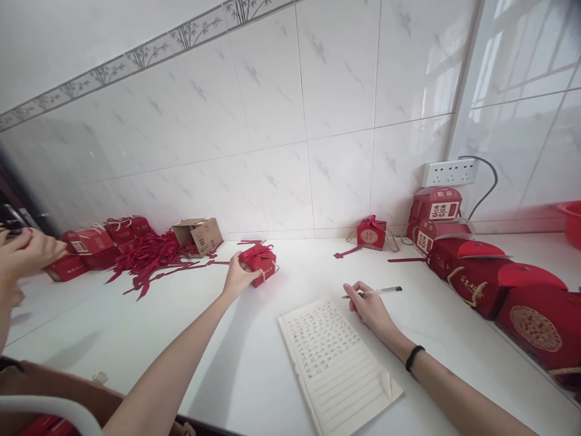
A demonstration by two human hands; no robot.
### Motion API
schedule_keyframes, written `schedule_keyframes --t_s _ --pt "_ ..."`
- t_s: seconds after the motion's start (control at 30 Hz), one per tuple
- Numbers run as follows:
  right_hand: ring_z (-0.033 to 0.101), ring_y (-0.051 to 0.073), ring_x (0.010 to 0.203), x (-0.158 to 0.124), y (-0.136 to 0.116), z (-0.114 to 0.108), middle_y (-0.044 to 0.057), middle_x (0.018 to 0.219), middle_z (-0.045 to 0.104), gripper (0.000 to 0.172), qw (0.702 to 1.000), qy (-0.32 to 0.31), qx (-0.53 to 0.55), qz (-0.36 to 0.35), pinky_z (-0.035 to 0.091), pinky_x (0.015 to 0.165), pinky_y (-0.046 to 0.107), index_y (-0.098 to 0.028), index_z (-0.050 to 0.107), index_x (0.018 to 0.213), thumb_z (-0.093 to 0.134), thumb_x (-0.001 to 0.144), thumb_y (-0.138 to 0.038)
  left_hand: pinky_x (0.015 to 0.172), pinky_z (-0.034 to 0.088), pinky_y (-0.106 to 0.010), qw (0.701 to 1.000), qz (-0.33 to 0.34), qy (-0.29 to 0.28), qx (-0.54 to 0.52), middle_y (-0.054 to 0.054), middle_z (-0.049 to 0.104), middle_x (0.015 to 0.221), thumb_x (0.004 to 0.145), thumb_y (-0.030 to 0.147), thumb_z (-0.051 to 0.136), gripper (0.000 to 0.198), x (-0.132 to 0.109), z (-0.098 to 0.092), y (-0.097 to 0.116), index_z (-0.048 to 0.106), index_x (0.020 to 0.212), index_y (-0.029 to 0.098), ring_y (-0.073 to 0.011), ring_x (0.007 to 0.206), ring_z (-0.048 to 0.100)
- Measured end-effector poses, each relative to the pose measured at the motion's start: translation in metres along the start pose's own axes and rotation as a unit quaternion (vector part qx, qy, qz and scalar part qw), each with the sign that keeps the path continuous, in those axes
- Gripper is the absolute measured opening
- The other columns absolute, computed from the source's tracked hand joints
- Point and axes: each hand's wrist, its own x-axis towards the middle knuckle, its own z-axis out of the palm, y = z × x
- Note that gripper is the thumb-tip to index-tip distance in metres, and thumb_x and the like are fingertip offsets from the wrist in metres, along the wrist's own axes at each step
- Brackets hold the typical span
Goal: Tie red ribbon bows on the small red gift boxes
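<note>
My left hand is closed around the left side of a small red gift box, which has a ribbon bow on top and a tan cord handle. The box is at the white table's surface; whether it is slightly lifted I cannot tell. In my right hand a pen is pinched, its tip pointing left, beside the upper right of a notebook. Rows of handwriting fill the upper part of the open page, with blank lines below. A black band circles my right wrist.
Another bowed red box stands by the wall. Larger red boxes line the right side. At the left lie a ribbon pile, a cardboard carton and stacked red boxes. Another person's hands reach in there.
</note>
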Motion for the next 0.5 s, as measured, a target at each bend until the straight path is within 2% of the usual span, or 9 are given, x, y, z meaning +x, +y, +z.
schedule_keyframes --t_s 0.07,0.13,0.23,0.3,0.37,0.43,0.5 --pt "0.039 0.01 0.033 0.001 -0.001 0.001 -0.001 0.048 0.055 0.044 0.999 -0.014 0.034 0.003 0.022 0.031 0.019 -0.019 0.05 0.074 0.049 0.073 -0.063 0.103 0.037 -0.039 0.994 0.109 -0.004 -0.028 -0.011 0.043 0.131 0.058 0.02 0.074 0.077 -0.013 0.013 0.016 0.033 0.124 0.021 -0.0241 0.124 0.043" --pt "0.047 0.012 0.036 0.002 -0.005 -0.002 0.002 0.052 0.058 0.051 0.998 -0.011 0.062 -0.014 0.027 0.031 0.019 -0.018 0.053 0.08 0.047 0.073 -0.068 0.104 0.037 -0.041 0.977 0.204 -0.019 -0.063 -0.012 0.04 0.132 0.058 0.02 0.073 0.08 -0.026 0.031 0.036 0.031 0.126 0.022 -0.0249 0.125 0.041" --pt "0.059 0.017 0.051 0.006 -0.014 -0.015 0.007 0.06 0.062 0.053 0.992 0.052 0.101 -0.057 0.041 0.037 0.021 -0.016 0.054 0.077 0.049 0.073 -0.068 0.105 0.038 -0.04 0.951 0.272 -0.082 -0.126 -0.012 0.035 0.136 0.059 0.019 0.071 0.084 -0.046 0.067 0.069 0.026 0.13 0.022 -0.0238 0.128 0.037" --pt "0.065 0.022 0.073 0.009 -0.019 -0.028 0.011 0.074 0.065 0.05 0.985 0.095 0.127 -0.075 0.05 0.046 0.023 -0.016 0.054 0.078 0.052 0.074 -0.066 0.105 0.037 -0.04 0.934 0.287 -0.127 -0.173 -0.012 0.032 0.138 0.059 0.017 0.069 0.086 -0.061 0.09 0.087 0.024 0.132 0.022 -0.0234 0.13 0.035" --pt "0.062 0.026 0.094 0.012 -0.023 -0.04 0.012 0.089 0.064 0.046 0.979 0.104 0.155 -0.083 0.056 0.055 0.026 -0.017 0.055 0.079 0.054 0.075 -0.063 0.106 0.037 -0.04 0.922 0.272 -0.168 -0.216 -0.013 0.032 0.138 0.059 0.017 0.069 0.085 -0.076 0.107 0.098 0.025 0.131 0.022 -0.0243 0.131 0.034" --pt "0.059 0.027 0.1 0.014 -0.024 -0.048 0.011 0.095 0.063 0.044 0.98 0.085 0.164 -0.077 0.057 0.056 0.027 -0.017 0.056 0.08 0.056 0.075 -0.061 0.107 0.035 -0.041 0.916 0.242 -0.205 -0.247 -0.013 0.033 0.139 0.061 0.018 0.068 0.083 -0.089 0.117 0.102 0.026 0.131 0.022 -0.0253 0.132 0.033" --pt "0.06 0.027 0.096 0.015 -0.024 -0.052 0.009 0.091 0.063 0.044 0.985 0.064 0.148 -0.065 0.057 0.052 0.027 -0.017 0.056 0.079 0.056 0.075 -0.061 0.109 0.032 -0.042 0.909 0.22 -0.236 -0.266 -0.012 0.032 0.141 0.062 0.019 0.068 0.083 -0.098 0.118 0.101 0.025 0.133 0.023 -0.026 0.132 0.033"
